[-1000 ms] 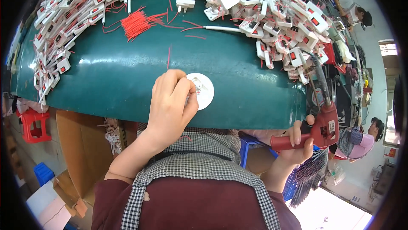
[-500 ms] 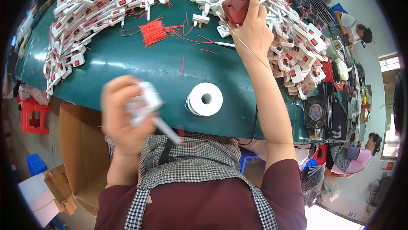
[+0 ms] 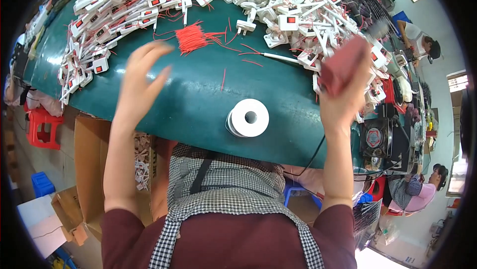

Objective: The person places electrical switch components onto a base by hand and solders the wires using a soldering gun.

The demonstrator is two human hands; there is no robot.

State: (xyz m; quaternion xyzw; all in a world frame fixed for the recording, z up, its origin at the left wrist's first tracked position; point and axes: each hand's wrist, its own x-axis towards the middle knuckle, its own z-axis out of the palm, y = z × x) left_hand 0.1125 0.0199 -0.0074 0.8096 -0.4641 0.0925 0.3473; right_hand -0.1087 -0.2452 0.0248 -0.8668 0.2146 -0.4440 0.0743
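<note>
Right hand (image 3: 342, 110) gripping red tool (image 3: 345, 65), blurred, at the heap of white switch units (image 3: 288, 22); a low swing could scatter them, a caught black cord (image 3: 315, 154) jerk the tool. Left hand (image 3: 136, 81) spread, seemingly empty. White spool (image 3: 258, 128) upright on glossy green counter (image 3: 189, 107). Cardboard box (image 3: 89, 154) below; co-worker (image 3: 416, 199) far right.

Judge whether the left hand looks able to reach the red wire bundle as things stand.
Probably yes: the left hand, though blurred, looks open and empty, its fingertips near the red wire bundle, and nothing visible blocks the way over the green tabletop.
</note>
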